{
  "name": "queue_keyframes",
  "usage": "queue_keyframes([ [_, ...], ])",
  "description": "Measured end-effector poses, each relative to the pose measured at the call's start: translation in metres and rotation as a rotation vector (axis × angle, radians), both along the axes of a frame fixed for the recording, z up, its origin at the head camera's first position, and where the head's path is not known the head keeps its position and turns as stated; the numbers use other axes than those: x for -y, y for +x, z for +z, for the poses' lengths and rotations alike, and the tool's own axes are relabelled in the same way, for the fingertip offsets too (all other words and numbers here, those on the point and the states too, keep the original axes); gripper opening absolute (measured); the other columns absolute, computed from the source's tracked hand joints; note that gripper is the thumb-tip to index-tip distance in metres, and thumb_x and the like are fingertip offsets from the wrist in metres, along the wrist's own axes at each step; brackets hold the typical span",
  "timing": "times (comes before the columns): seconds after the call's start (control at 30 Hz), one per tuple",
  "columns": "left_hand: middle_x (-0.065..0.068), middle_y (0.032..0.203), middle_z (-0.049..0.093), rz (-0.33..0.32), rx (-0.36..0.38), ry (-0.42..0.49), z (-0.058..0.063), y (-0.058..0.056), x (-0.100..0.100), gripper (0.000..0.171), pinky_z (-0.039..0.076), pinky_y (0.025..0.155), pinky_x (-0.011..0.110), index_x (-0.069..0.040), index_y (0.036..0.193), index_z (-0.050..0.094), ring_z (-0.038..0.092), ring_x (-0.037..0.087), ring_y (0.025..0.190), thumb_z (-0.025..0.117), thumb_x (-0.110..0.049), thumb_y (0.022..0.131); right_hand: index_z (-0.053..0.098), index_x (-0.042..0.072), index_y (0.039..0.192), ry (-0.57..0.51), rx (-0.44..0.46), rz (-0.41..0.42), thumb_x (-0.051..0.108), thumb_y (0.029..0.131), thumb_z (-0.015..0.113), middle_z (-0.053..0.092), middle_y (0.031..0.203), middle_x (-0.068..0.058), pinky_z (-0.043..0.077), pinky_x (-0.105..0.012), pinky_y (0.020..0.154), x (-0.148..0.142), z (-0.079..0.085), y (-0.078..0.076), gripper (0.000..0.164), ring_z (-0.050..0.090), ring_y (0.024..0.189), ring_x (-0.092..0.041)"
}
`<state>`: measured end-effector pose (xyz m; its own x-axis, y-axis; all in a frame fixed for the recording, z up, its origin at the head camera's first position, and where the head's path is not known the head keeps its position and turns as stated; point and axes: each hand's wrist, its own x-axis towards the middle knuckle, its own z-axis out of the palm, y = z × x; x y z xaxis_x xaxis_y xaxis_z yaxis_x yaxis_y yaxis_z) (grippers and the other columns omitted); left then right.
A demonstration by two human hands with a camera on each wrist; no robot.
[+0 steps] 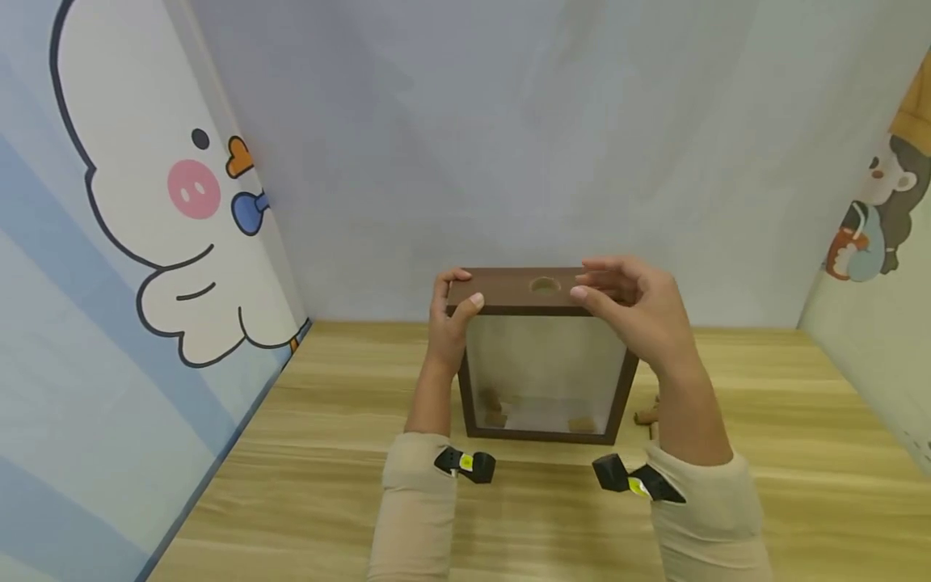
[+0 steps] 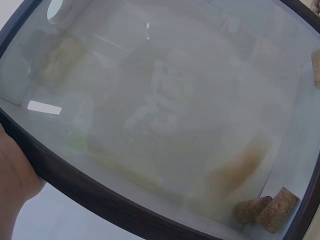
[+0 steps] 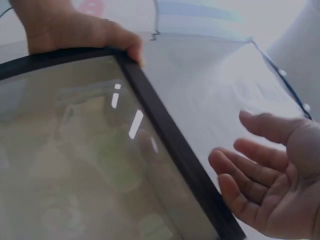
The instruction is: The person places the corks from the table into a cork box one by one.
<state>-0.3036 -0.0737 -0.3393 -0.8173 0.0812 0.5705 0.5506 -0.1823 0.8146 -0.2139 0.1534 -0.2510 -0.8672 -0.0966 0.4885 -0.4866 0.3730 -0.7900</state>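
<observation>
A dark brown shadow box (image 1: 509, 293) with a clear front panel stands upright on the table, a round hole (image 1: 545, 285) in its top. My left hand (image 1: 448, 322) grips the top left corner, thumb at the front edge and fingers over the side. Beside the top right corner is my right hand (image 1: 643, 311), thumb and fingers loosely bent. The right wrist view shows that hand (image 3: 272, 175) with nothing in it, fingertips close to the frame (image 3: 170, 140). Inside the box, a pair of corks (image 2: 277, 210) leans together in one corner, and another cork (image 2: 316, 67) lies farther along.
More corks (image 1: 646, 415) lie on the wooden table (image 1: 334, 469) just right of the box, partly hidden by my right forearm. A pale curtain (image 1: 473, 145) hangs behind, and a printed cartoon wall panel (image 1: 131, 162) stands on the left.
</observation>
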Motion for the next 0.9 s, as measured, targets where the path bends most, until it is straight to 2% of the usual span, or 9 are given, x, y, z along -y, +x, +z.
queue_keyframes([
  [0.1,0.014,0.133,0.031,0.017,-0.005,-0.003,0.001,0.000,-0.001,0.045,0.027,0.091,0.046,-0.002,0.112,0.040,0.026,0.021,0.122,0.053,-0.031,0.080,0.058,-0.003,0.118,-0.022,-0.054,0.045,0.007,0.087,0.064,0.064,0.102,-0.016,0.049,-0.022,0.070,-0.012,-0.009,0.019,0.033,0.063,0.083,-0.012],
  [0.23,0.013,0.134,0.030,0.024,-0.011,-0.016,0.001,0.001,-0.001,0.046,0.025,0.092,0.050,-0.003,0.112,0.041,0.023,0.023,0.126,0.053,-0.034,0.080,0.056,-0.004,0.119,0.039,-0.031,0.080,0.001,0.087,0.062,0.063,0.104,-0.014,0.049,-0.022,0.071,-0.035,-0.023,0.039,0.033,0.063,0.086,-0.014],
  [0.43,0.016,0.134,0.029,0.024,-0.011,-0.022,0.001,-0.001,0.001,0.047,0.025,0.092,0.050,-0.002,0.112,0.039,0.024,0.022,0.125,0.052,-0.034,0.080,0.051,-0.004,0.125,0.171,0.081,0.128,0.001,0.088,0.060,0.063,0.107,-0.004,0.048,-0.022,0.074,-0.070,-0.043,0.056,0.038,0.062,0.091,-0.013],
  [0.6,0.012,0.133,0.031,0.023,-0.015,-0.020,0.003,-0.001,0.001,0.047,0.025,0.093,0.050,-0.002,0.113,0.039,0.025,0.022,0.125,0.052,-0.033,0.080,0.048,-0.003,0.130,0.169,0.166,0.188,-0.002,0.088,0.059,0.061,0.110,-0.002,0.049,-0.023,0.075,-0.094,-0.060,0.065,0.043,0.061,0.096,-0.012],
  [0.7,0.010,0.133,0.031,0.027,-0.009,-0.015,0.002,-0.001,0.001,0.047,0.024,0.094,0.051,-0.003,0.112,0.040,0.023,0.022,0.126,0.053,-0.034,0.079,0.048,-0.001,0.130,0.173,0.237,0.190,0.002,0.088,0.060,0.062,0.110,-0.002,0.049,-0.025,0.074,-0.106,-0.072,0.069,0.044,0.060,0.097,-0.011],
  [0.9,0.014,0.134,0.031,0.035,0.000,-0.010,0.001,0.001,0.000,0.050,0.022,0.095,0.053,-0.003,0.111,0.040,0.022,0.022,0.127,0.054,-0.037,0.077,0.047,-0.006,0.128,0.148,0.376,0.220,0.006,0.090,0.059,0.061,0.113,-0.004,0.050,-0.030,0.075,-0.125,-0.097,0.076,0.042,0.059,0.100,-0.012],
])
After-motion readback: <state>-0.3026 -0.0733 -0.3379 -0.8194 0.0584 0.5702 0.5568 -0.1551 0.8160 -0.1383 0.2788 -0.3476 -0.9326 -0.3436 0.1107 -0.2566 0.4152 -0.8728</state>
